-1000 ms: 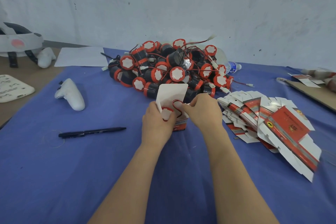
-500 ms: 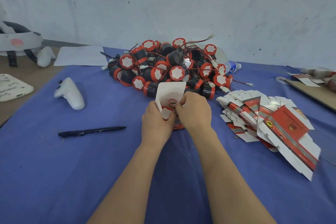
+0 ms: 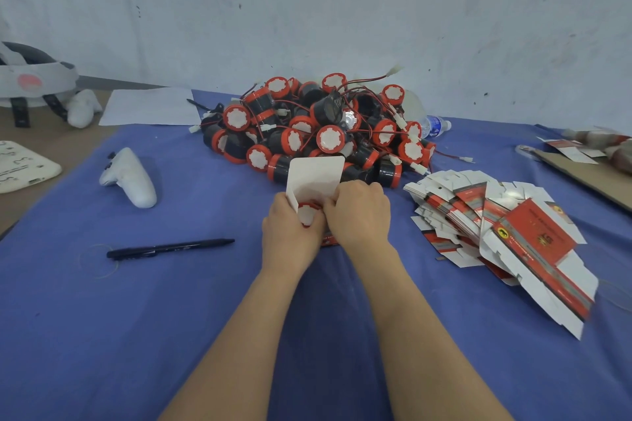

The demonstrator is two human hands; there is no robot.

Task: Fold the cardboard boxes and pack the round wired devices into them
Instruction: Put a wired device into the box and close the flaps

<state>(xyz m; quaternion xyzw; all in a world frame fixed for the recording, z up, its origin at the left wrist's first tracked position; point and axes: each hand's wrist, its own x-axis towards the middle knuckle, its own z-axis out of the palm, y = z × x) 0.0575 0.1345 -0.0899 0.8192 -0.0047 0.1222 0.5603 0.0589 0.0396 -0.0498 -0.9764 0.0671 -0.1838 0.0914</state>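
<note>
A small red and white cardboard box (image 3: pixel 314 178) stands on the blue cloth at the centre with its white lid flap raised. My left hand (image 3: pixel 290 232) grips the box from the left. A round device (image 3: pixel 308 214) with a red rim and white face sits in its mouth. My right hand (image 3: pixel 359 212) presses fingers down into the opening beside the device; its wire is hidden. A heap of round wired devices (image 3: pixel 314 133) lies just behind. Flat unfolded boxes (image 3: pixel 496 225) are stacked to the right.
A black pen (image 3: pixel 171 248) and a white controller (image 3: pixel 131 178) lie to the left on the blue cloth (image 3: pixel 102 335). A sheet of paper (image 3: pixel 150 106), a headset (image 3: pixel 30 79) and a water bottle (image 3: pixel 436 123) sit at the back. Brown cardboard (image 3: pixel 588 174) lies far right.
The red wire loop that showed above the box has gone down out of sight under my right fingers. Both hands stay at the box, the right one closed in over the opening.
</note>
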